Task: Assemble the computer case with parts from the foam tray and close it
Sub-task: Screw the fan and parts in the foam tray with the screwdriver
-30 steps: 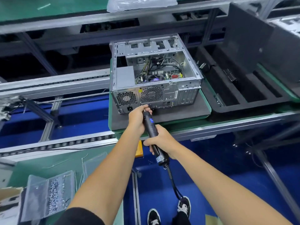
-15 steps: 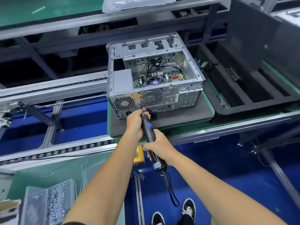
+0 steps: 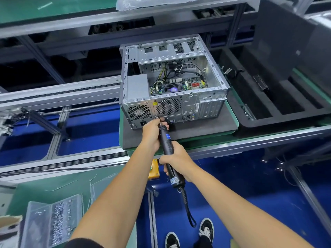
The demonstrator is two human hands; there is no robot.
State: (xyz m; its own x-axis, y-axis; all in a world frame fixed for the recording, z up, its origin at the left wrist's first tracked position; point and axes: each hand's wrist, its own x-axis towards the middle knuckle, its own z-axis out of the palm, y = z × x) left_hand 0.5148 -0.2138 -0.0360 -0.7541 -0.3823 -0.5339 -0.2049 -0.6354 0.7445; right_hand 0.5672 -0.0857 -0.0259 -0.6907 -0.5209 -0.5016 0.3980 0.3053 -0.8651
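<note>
An open grey computer case (image 3: 179, 90) lies on a dark foam pad, its rear panel facing me and its motherboard and cables showing from above. My right hand (image 3: 176, 162) grips the handle of a black electric screwdriver (image 3: 167, 145) with a blue band. My left hand (image 3: 152, 130) holds the front end of the screwdriver near its tip, which meets the rear panel just below the round fan grille. To the right sits the black foam tray (image 3: 279, 111), with a small dark part in one slot.
The case's pad rests on a green pallet (image 3: 234, 120) on a roller conveyor. A clear box of screws (image 3: 52, 222) stands on the green bench at lower left. A yellow button box (image 3: 153, 170) hangs under the conveyor rail. Blue floor and my shoes are below.
The screwdriver tip and my left hand have stayed at the same spot on the rear panel. Only the camera view has shifted slightly.
</note>
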